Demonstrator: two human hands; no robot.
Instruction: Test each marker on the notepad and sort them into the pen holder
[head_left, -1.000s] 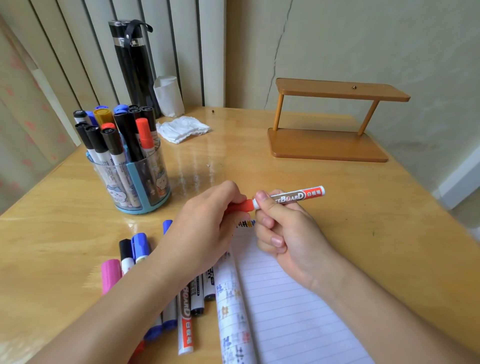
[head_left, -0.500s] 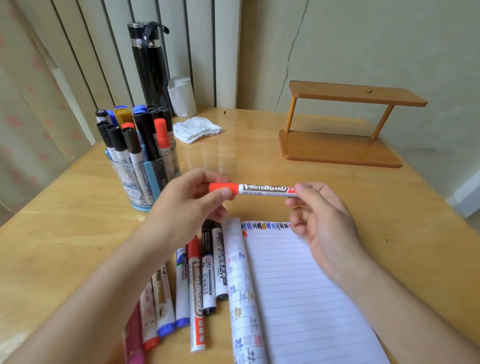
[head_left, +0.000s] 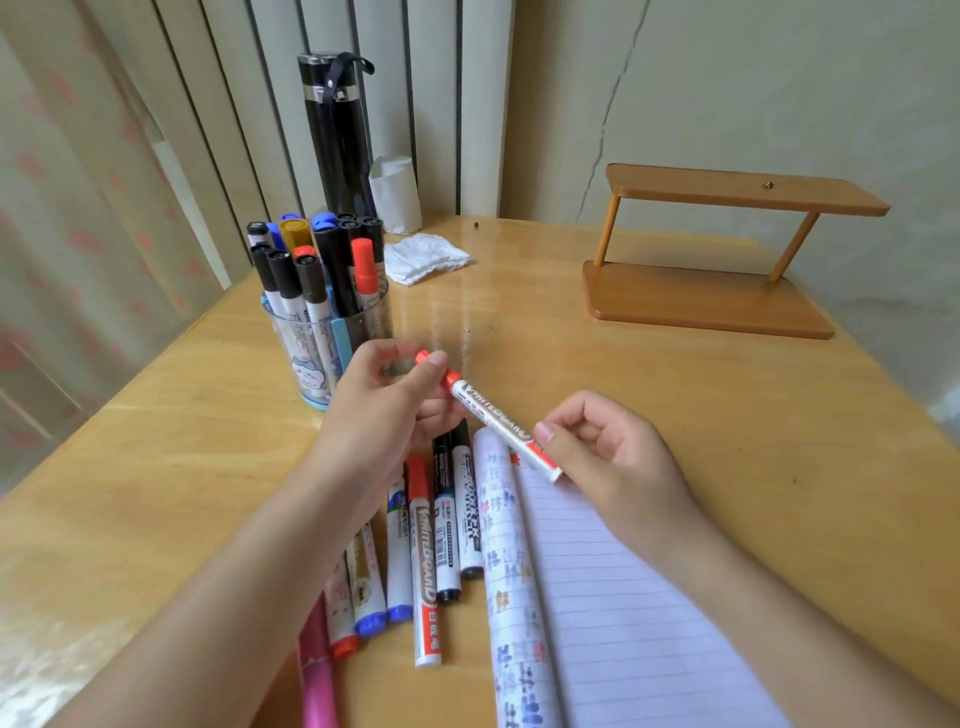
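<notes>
Both hands share one red marker, held slantwise in the air: the left hand pinches its capped end and the right hand pinches the tail. Below them the notepad and a row of loose markers lie on the desk. The pen holder stands just beyond the left hand.

Wooden table: pen holder at left, black flask and white cup at the back, crumpled tissue near them, wooden rack back right. Near edge: loose markers just beside open notepad.
</notes>
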